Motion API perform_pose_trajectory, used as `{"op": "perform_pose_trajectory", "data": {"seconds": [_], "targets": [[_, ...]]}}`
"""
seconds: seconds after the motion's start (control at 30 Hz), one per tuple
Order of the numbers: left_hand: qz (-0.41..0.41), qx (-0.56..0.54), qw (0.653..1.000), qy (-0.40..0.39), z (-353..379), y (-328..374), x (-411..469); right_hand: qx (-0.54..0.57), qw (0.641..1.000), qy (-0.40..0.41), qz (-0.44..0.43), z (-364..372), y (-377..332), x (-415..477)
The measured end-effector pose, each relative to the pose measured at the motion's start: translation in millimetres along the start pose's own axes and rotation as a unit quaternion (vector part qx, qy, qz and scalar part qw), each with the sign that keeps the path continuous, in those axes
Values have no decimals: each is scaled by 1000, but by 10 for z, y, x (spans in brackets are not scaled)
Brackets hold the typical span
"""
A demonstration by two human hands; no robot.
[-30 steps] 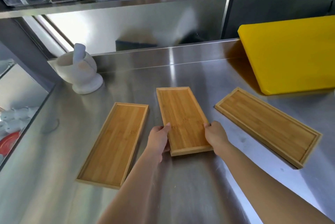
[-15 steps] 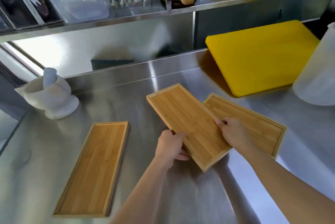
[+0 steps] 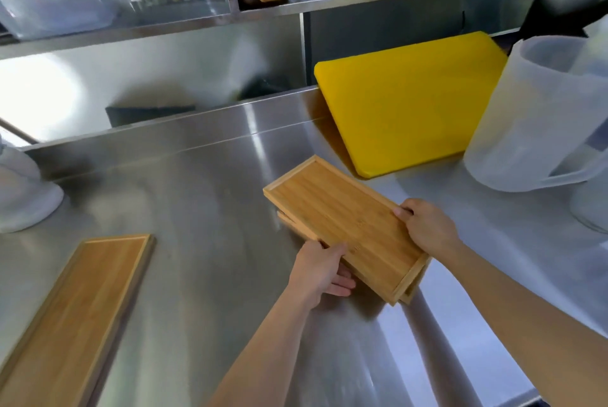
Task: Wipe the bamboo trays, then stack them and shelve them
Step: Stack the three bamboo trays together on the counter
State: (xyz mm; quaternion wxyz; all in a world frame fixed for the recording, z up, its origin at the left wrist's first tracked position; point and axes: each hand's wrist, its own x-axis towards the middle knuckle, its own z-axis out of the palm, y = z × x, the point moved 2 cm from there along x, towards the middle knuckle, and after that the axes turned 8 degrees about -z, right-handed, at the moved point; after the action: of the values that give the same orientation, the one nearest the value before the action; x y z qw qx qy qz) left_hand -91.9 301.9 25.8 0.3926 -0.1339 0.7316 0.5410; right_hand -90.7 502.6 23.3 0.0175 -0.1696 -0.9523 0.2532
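A bamboo tray (image 3: pixel 342 219) lies diagonally over a second bamboo tray (image 3: pixel 415 288), which shows only as thin edges beneath it. My left hand (image 3: pixel 320 270) grips the top tray's near long edge. My right hand (image 3: pixel 424 225) grips its far long edge near the right end. Whether the top tray rests fully on the lower one I cannot tell. A third bamboo tray (image 3: pixel 75 314) lies flat on the steel counter (image 3: pixel 204 209) at the lower left, apart from both hands.
A yellow cutting board (image 3: pixel 408 104) leans at the back right. A translucent plastic jug (image 3: pixel 539 113) stands at the right edge. A white mortar (image 3: pixel 23 196) sits at the far left. Above, a steel shelf (image 3: pixel 296 1) carries wooden boards, trays and plastic containers.
Both hands carried the middle tray to the right and brought it over the right-hand tray, now almost covering it. The view swung right; the left tray stayed in place.
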Motion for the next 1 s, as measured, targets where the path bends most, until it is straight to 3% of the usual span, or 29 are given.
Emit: {"op": "perform_pose_trajectory", "data": {"seconds": [0.53, 0.8, 1.0], "targets": [[-61, 35, 994, 87, 542, 8, 203, 1, 997, -37, -61, 65, 518, 311], [-29, 137, 976, 164, 526, -1, 264, 29, 997, -41, -64, 123, 529, 320], [-32, 133, 969, 208, 502, 15, 265, 31, 995, -60, -71, 113, 535, 338]]}}
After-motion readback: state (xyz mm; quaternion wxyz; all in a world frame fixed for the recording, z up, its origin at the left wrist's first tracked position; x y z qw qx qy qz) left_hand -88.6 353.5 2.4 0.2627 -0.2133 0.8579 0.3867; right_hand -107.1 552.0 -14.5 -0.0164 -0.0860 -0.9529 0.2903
